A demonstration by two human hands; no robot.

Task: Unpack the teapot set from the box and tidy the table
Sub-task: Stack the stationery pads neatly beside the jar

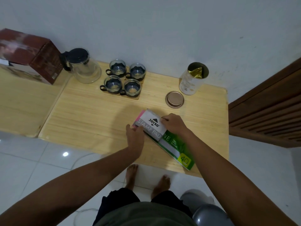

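A glass teapot [84, 67] with a black lid stands at the back left of the wooden table [91, 118]. Beside it, several glass cups [124, 77] in black holders form a tight cluster. The dark red box [34, 56] rests on the adjoining table at far left. Near the front edge, a white and grey stamp pad box [150, 124] lies on a pink item and a green flat pack [177, 149]. My left hand [135, 137] grips the stamp pad box at its left end. My right hand [175, 123] holds its right end.
An open tin [192, 79] with gold foil inside stands at the back right, its round lid [174, 99] lying in front of it. A wooden slatted panel [267, 111] borders the table on the right. My bare feet stand on white floor tiles below the table's front edge.
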